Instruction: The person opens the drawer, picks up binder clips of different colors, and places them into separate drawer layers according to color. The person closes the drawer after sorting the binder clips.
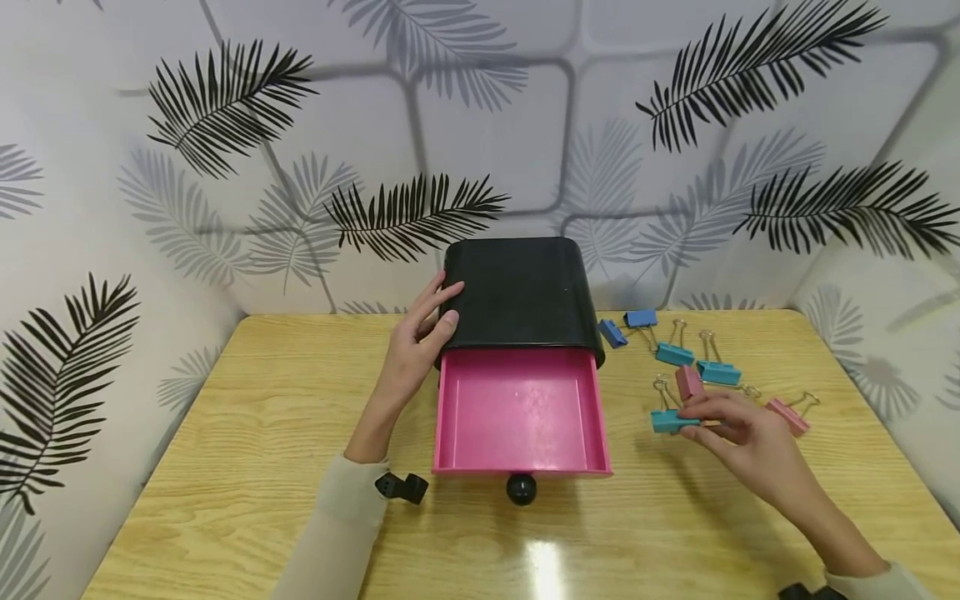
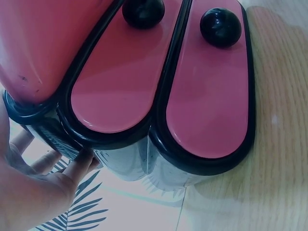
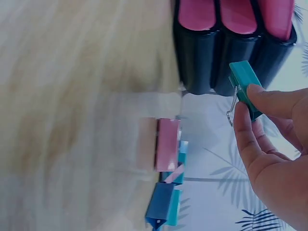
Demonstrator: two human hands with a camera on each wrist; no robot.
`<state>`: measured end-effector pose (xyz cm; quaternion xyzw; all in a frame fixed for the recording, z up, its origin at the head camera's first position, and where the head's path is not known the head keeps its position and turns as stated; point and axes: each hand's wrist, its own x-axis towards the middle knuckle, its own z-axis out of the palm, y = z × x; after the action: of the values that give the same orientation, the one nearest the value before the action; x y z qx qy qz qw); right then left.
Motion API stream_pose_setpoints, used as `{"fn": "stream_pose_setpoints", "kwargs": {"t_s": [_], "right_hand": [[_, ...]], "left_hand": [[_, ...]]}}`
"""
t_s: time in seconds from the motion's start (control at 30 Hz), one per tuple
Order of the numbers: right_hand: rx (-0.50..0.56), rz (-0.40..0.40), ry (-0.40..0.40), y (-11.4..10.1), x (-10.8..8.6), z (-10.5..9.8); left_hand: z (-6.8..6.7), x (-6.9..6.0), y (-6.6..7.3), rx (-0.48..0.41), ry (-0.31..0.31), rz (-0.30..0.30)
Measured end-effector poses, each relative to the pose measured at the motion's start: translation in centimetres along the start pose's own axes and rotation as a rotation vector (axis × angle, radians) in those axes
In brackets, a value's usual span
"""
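Observation:
A black desktop cabinet [image 1: 517,292] stands at the back of the table, its top pink drawer [image 1: 517,417] pulled out toward me. My left hand [image 1: 416,342] rests on the cabinet's left upper edge, fingers extended along it. My right hand [image 1: 750,442] pinches a teal binder clip [image 1: 667,421] between thumb and fingers, to the right of the drawer. In the right wrist view that clip [image 3: 244,79] is raised off the table, with a wire handle hanging from it. Just behind the right hand's fingers sits a pink binder clip [image 1: 689,383].
Two blue binder clips [image 1: 641,318] and two more teal ones [image 1: 718,372] lie right of the cabinet. Another pink clip [image 1: 787,417] lies beyond the right hand. Two lower drawers with black knobs [image 2: 220,27] are closed. A leaf-patterned backdrop [image 1: 487,133] rises behind the table.

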<state>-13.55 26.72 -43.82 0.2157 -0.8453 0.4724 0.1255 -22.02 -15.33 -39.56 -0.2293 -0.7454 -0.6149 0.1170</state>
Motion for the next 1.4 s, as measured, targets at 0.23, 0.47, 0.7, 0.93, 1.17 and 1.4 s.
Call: {"fn": "stream_pose_setpoints", "kwargs": {"t_s": [0.23, 0.47, 0.7, 0.93, 1.17, 1.4], "right_hand": [[0.056, 0.005, 0.018, -0.8, 0.2, -0.5], [0.055, -0.002, 0.046, -2.2, 0.4, -1.0], [0.056, -0.038, 0.065, -3.2, 0.6, -1.2], [0.033, -0.071, 0.083, -4.3, 1.0, -1.3], [0.094, -0.087, 0.074, -5.4, 1.4, -1.2], [0.125, -0.071, 0.055, -6.7, 1.8, -1.0]], "left_hand": [[-0.3, 0.0, -1.8, -0.003, -0.001, -0.005], [-0.2, 0.0, -1.7, 0.003, -0.006, -0.005], [-0.1, 0.0, -0.6, -0.004, -0.011, -0.016], [-0.1, -0.2, 2.2, 0.001, -0.019, -0.045], [-0.1, -0.2, 2.2, 0.006, -0.018, -0.04], [-0.1, -0.1, -0.1, -0.012, -0.008, -0.029]]}}
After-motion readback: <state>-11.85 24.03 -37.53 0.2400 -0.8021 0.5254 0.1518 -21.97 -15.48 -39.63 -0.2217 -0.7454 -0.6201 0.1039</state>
